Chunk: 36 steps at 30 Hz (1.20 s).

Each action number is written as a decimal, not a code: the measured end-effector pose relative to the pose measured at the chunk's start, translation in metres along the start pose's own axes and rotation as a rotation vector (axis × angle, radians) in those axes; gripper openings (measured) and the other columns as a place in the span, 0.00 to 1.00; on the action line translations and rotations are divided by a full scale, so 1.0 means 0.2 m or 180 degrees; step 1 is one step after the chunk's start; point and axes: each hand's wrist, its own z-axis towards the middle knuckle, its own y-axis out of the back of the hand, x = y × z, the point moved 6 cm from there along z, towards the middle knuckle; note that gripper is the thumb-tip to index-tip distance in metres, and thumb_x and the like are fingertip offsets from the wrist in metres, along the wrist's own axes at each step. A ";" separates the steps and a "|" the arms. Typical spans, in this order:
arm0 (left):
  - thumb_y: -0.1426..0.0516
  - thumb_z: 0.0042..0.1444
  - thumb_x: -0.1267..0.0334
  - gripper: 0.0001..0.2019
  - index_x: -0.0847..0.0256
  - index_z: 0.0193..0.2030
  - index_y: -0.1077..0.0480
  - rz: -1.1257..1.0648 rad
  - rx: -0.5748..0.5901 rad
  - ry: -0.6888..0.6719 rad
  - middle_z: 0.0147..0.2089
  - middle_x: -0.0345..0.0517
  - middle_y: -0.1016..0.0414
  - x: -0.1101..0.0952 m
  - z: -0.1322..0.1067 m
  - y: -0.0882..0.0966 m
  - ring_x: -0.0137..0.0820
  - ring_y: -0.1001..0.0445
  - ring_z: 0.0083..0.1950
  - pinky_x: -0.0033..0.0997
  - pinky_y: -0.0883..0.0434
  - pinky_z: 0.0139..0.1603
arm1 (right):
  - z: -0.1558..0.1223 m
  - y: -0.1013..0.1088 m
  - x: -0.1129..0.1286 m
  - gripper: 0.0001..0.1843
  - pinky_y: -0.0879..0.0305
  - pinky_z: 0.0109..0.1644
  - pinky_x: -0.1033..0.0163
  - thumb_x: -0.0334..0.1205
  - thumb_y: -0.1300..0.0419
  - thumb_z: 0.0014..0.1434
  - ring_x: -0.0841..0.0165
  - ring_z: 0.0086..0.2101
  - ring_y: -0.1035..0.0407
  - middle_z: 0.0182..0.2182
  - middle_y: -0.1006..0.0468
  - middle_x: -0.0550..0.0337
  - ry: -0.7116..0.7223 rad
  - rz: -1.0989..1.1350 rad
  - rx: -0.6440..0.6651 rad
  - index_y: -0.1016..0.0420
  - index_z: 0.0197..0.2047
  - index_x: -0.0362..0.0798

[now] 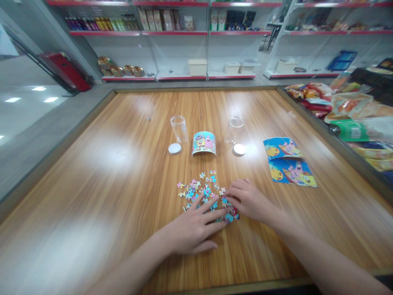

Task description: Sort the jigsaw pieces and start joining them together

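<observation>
A loose pile of small jigsaw pieces (192, 188), mostly light blue, pink and yellow, lies on the wooden table. My left hand (196, 225) is spread flat over the near side of the pile, fingers apart, and hides some pieces. At the pile's right edge, my right hand (245, 198) has its fingers bent and drawn together, the tips on a jigsaw piece there. Beyond the pile a curved cartoon picture card (204, 143) stands on the table. Two blue cartoon picture sheets (293, 170), (282, 147) lie to the right, the farther one curling up.
Two clear plastic jars (180, 129), (234, 130) stand behind the card, with white lids (175, 148), (239, 149) in front of them. Packaged snacks (346, 106) crowd past the table's raised right edge (334, 143). Store shelves (175, 32) line the back.
</observation>
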 end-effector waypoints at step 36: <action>0.44 0.67 0.56 0.19 0.54 0.63 0.32 -0.0050 -0.0217 0.0218 0.72 0.45 0.39 0.06 -0.03 0.00 0.47 0.53 0.77 0.60 0.61 0.76 | -0.01 -0.02 -0.02 0.04 0.44 0.41 0.61 0.39 0.37 0.62 0.67 0.35 0.32 0.33 0.25 0.59 -0.0317 0.0071 0.0085 0.26 0.37 0.47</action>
